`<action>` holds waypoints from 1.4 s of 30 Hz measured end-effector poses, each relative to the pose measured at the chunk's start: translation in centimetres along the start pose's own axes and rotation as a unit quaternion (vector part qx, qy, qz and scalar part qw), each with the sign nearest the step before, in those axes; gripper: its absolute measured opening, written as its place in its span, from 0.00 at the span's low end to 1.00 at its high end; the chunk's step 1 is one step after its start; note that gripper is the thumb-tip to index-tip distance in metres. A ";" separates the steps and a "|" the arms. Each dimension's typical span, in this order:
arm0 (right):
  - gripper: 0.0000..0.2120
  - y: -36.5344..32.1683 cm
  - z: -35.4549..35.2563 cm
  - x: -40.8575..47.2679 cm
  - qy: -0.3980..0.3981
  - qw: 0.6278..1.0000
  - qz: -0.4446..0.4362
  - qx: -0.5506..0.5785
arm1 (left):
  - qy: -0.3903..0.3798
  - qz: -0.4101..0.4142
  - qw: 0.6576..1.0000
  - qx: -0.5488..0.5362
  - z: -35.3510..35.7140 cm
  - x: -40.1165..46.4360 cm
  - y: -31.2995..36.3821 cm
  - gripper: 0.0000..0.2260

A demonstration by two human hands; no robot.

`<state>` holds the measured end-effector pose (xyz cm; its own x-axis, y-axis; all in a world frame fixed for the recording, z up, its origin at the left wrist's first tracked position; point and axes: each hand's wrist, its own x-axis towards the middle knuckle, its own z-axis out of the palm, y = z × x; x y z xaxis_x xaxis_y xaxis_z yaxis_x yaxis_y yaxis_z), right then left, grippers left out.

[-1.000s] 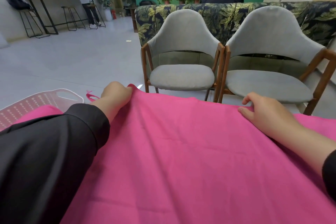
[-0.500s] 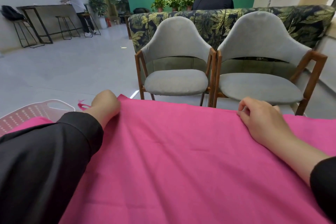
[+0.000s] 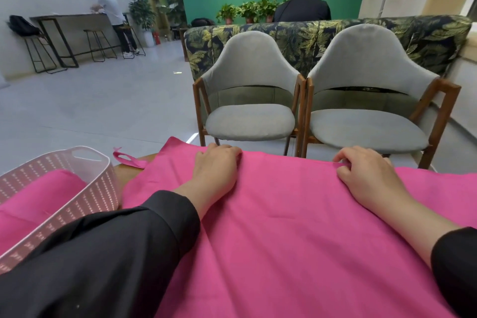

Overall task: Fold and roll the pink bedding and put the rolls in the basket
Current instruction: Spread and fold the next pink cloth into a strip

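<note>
A pink sheet of bedding (image 3: 296, 227) lies spread flat over the table in front of me. My left hand (image 3: 216, 165) rests on its far edge with the fingers curled over the hem. My right hand (image 3: 366, 173) pinches the same far edge further right, fingertips curled on the fabric. A pale pink perforated basket (image 3: 85, 193) stands at the left with pink fabric (image 3: 33, 201) inside it. A thin pink tie (image 3: 126, 159) sticks out from the sheet's far left corner.
Two grey chairs with wooden frames (image 3: 250, 100) (image 3: 369, 111) stand just beyond the table, a leaf-print sofa back (image 3: 296, 36) behind them. A bare strip of wooden table (image 3: 129, 170) shows by the basket. Two people are far off.
My left hand has slid right along the far edge, closer to my right hand. The view has shifted so more of the basket shows at the left.
</note>
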<state>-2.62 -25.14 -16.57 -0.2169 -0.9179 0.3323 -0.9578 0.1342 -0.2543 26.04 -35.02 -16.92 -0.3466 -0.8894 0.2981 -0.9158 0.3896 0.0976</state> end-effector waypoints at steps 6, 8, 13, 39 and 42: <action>0.09 0.4 0.3 0.4 0.005 1.000 0.010 0.010 | 0.026 -0.009 0.998 -0.063 0.5 1.7 -0.1 0.09; 0.10 0.9 0.2 0.4 -0.018 1.000 0.007 0.010 | 0.036 -0.022 0.996 -0.081 0.8 1.8 -0.1 0.07; 0.17 4.1 -1.6 -0.7 -0.078 0.997 0.005 -0.020 | 0.023 -0.001 1.000 0.001 0.6 2.7 0.1 0.07; 0.12 8.3 -7.1 4.4 0.010 0.989 0.056 -0.139 | -0.021 0.040 0.999 0.000 -2.8 7.7 6.2 0.19; 0.20 6.9 -6.6 3.6 -0.054 0.994 0.089 -0.033 | -0.057 0.046 0.997 -0.039 -2.9 6.9 8.5 0.19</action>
<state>-11.28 -25.06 -11.18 -0.3652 -0.9118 0.1879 -0.9173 0.3181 -0.2394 16.41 -37.17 -11.24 -0.4533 -0.8688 0.1990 -0.8622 0.4841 0.1493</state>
